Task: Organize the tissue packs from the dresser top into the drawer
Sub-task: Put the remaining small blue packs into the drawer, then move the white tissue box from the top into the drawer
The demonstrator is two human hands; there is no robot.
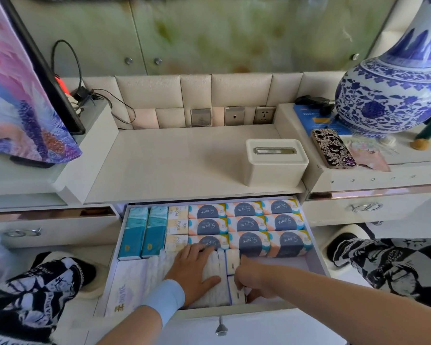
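The open drawer (316,255) below the dresser top (174,165) holds rows of orange-and-navy tissue packs (246,222), two teal packs (144,232) at the left and small cream packs (176,226) between them. White packs (215,267) stand on edge at the drawer's front. My left hand (195,272) lies flat on these white packs, fingers spread. My right hand (255,280) is curled around a small white pack (237,291) at the front of the drawer, pushing it in beside the others. No loose tissue packs lie on the dresser top.
A white tissue box (275,161) stands on the dresser top at the right. A phone (332,148) and a blue-and-white vase (393,90) sit on the raised right shelf. A framed picture (23,83) leans at the left. My patterned knees flank the drawer.
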